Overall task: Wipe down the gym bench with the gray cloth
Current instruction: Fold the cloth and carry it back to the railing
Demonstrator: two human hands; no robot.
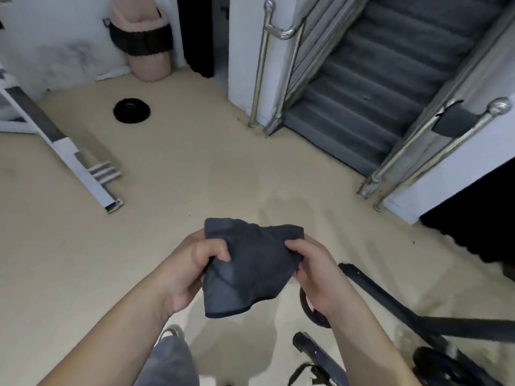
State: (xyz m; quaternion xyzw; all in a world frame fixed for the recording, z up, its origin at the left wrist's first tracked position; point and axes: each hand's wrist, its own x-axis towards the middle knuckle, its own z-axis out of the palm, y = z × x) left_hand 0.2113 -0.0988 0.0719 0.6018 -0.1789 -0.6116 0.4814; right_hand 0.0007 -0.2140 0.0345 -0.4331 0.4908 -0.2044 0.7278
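A dark gray cloth (250, 266) hangs crumpled in the air above the beige floor, held between both hands in the lower middle of the head view. My left hand (192, 271) grips its left edge with thumb and curled fingers. My right hand (315, 271) pinches its right edge. No padded bench top shows; only black metal frame bars (395, 302) of some gym equipment lie at the lower right.
A gray staircase (370, 87) with chrome handrails (262, 62) rises at the upper right. A white metal frame (69, 154) lies on the floor at left. A black weight plate (131, 111) and a pink padded bag (145, 37) sit near the far wall. My trouser leg and shoe (170, 355) are at the bottom.
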